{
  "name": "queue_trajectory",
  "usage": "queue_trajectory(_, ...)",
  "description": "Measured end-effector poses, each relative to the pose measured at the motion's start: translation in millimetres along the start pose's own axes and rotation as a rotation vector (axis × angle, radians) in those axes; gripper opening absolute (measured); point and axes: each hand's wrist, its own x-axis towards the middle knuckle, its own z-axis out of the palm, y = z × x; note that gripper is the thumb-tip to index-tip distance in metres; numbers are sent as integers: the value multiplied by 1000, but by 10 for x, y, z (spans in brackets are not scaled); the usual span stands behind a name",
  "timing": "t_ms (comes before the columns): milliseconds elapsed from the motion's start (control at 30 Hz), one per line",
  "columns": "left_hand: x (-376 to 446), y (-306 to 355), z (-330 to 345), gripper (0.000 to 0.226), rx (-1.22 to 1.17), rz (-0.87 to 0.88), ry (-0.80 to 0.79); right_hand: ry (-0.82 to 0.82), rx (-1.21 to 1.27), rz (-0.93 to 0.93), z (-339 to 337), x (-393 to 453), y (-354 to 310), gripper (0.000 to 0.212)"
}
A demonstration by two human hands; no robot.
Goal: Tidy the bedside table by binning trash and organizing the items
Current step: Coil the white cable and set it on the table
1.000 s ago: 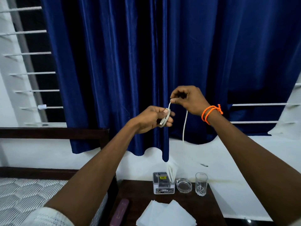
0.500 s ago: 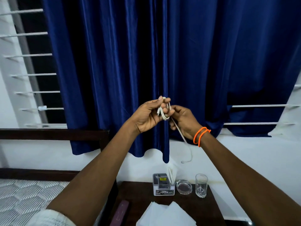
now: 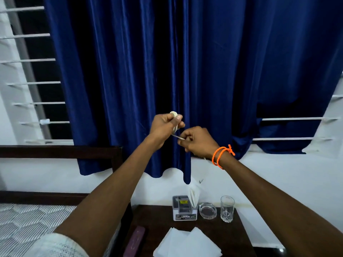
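White cable (image 3: 174,121) coiled in left hand (image 3: 165,127) — right hand (image 3: 197,141) pinches its end

White cable (image 3: 174,121): wound into a small tight coil, gripped in left hand (image 3: 164,127), loops poking out above the fist and beside the thumb. Short free end runs down-right from the coil to right hand (image 3: 197,142), pinched at its fingertips, taut between both hands. White paper sheets (image 3: 187,242): loose overlapping pile, flat, far below both hands. Maroon slim case (image 3: 135,242): flat, just left of the sheets, below left forearm.
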Motion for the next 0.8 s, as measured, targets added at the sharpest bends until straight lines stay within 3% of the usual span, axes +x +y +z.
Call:
queue_trajectory(100, -25, -61, -100, 38, 428, 92, -81, 69, -122, -82, -174, 10, -32, 10)
queue_trajectory(167, -68, -69, -133, 37, 496, 76, -170, 100, -158, -128, -308, 55, -36, 11)
queue_trajectory(267, -136, -50, -130, 36, 293, -90, -287, 134, -195, -165, -498, 173, 2, 14)
queue_trajectory(400, -166, -42, -122, 54, -102, -256, -403, 192, -177, -195, -668, 276, 65, 6)
queue_trajectory(600, -204, 159, -67, 43, -369, -282, -561, 195, 17, -180, -580, 277, 159, 13)
queue_trajectory(800, -167, 178, -55, 38, -602, -264, -489, 82, 470, -2, -328, 264, 179, 19)
